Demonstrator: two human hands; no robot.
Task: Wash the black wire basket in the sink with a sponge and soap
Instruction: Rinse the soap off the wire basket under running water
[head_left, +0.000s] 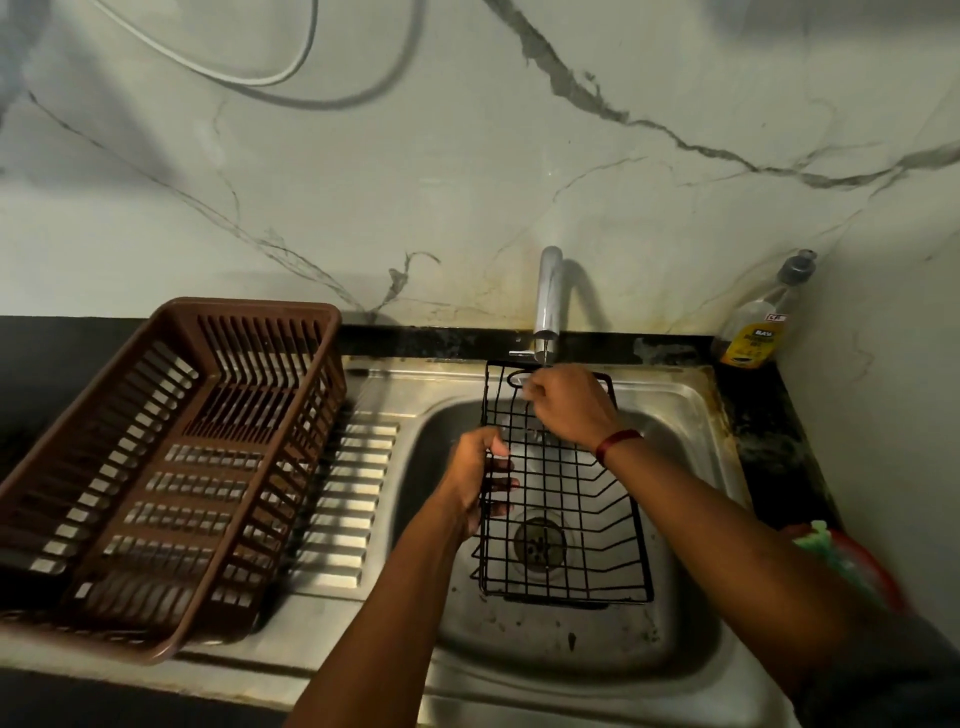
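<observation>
- Sink (691, 415): steel bowl at centre-right, drain near 6 o'clock of the bowl; rim close on every side, least room toward the tap at 12.
- Rack (171, 467): brown, empty, on the drainboard at 9 o'clock of the bowl; blocks any swing to the left.
- Basket (566, 499): black wire, tilted up over the drain, top edge under the tap (548, 301); judged the rinse-or-rub step, no sponge seen in either hand.
- Right hand (569, 405): at the basket's top edge, 12 o'clock, fingers curled over something small and pale; cannot tell what, nor how firmly closed.
- Left hand (475, 480): clamped on the basket's left side wires at 9 o'clock, steadying it.
- Bottle (756, 332): soap, probably, on the counter at 2 o'clock, well apart.
- Next, likely: fetch soap and sponge with the right hand, left hand holding; clear path along the right rim.
- Green thing (826, 545) at 4 o'clock, blurred; maybe the sponge.
</observation>
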